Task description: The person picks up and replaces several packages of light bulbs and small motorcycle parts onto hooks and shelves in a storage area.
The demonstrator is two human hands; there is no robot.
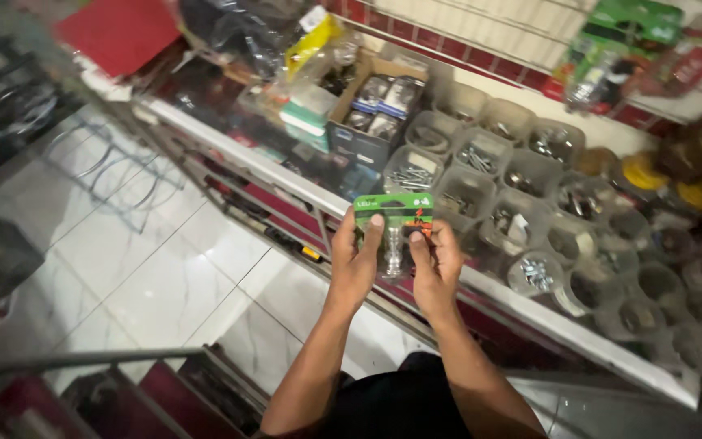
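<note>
Held upright between both hands above the glass surface [530, 313]: a small green card blister pack with clear plastic bubble [394, 228], long axis vertical. Left hand [357, 260] clenched on its left edge, right hand [436, 264] on the right edge, thumbs in front. Behind, clear round plastic tubs of screws [481, 154].

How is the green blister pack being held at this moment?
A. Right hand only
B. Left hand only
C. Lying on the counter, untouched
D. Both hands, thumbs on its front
D: the left hand and right hand both grip the green blister pack, thumbs pressed on its front.
</note>
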